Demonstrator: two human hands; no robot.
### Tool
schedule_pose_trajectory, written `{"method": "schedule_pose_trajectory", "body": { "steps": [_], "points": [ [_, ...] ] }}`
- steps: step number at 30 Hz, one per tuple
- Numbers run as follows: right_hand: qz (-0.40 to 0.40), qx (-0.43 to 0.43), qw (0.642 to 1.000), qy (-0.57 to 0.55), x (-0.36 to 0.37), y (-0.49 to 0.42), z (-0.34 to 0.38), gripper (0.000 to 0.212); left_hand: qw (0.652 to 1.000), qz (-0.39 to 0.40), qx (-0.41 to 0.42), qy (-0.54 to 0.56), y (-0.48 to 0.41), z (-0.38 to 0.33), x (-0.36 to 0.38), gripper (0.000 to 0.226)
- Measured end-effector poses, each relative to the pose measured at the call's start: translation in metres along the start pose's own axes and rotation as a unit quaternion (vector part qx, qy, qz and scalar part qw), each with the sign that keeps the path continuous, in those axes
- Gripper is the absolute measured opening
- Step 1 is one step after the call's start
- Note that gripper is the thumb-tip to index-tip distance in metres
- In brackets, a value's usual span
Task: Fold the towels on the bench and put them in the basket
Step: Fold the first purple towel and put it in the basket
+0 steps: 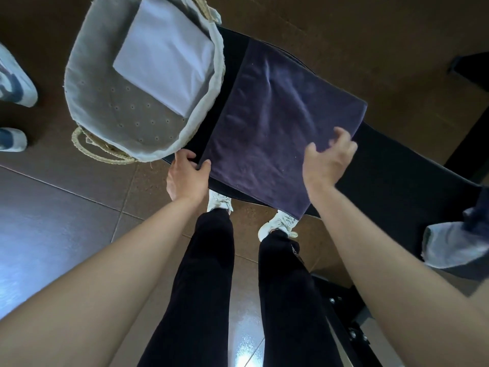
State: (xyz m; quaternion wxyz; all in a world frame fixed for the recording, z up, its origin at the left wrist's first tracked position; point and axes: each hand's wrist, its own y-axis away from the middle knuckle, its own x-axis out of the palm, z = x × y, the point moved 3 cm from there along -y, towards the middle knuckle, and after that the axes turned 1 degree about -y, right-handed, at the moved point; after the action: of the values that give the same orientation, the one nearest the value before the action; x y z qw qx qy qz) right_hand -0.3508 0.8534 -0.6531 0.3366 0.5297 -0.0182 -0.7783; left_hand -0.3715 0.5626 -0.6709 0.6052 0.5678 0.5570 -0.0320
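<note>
- The purple towel (277, 123) lies spread flat across the black tabletop (397, 176). Its near edge hangs a little over the side by the person's shoes.
- The left hand (188, 174) has the near-left corner. The thumb lies on top of the cloth and the fingers (186, 154) are curled at the corner, so it looks like a pinch.
- The right hand (330, 157) is above the towel's right edge, blurred. Its fingers (341, 133) are loosely curled and, as far as I can see, hold nothing.
- I'd say the first fold is about to start. The right hand should take the near-right corner the same way, so both corners rise together.
- Carry the near edge over to meet the far edge, corner to corner, and run a flat palm across before the next fold. The pile looks soft and may drag on itself, so lift it rather than slide it.
- Watch the overhanging edge. Its weight could pull the cloth askew once one side is freed.
- The basket (87, 64) sits on the left end of the tabletop, just beside the towel. It already holds a folded white towel (164, 54) towards its far side. A packet of about that shape should lie flat on top of it.
- A heap of cloth (455, 245) waits at the right end, probably more towels to fold.
</note>
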Motion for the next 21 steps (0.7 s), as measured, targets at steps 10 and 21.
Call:
{"method": "schedule_pose_trajectory", "body": {
  "steps": [10,21],
  "points": [
    [0.125,0.292,0.948,-0.017,0.002,0.080,-0.096,0.037,1.000,0.023,-0.001,0.012,-0.008,0.003,0.001,0.021],
    [0.087,0.172,0.981,0.008,-0.045,0.056,-0.134,0.014,0.994,0.107,0.032,0.010,0.038,0.011,0.024,0.021]
  ]
}}
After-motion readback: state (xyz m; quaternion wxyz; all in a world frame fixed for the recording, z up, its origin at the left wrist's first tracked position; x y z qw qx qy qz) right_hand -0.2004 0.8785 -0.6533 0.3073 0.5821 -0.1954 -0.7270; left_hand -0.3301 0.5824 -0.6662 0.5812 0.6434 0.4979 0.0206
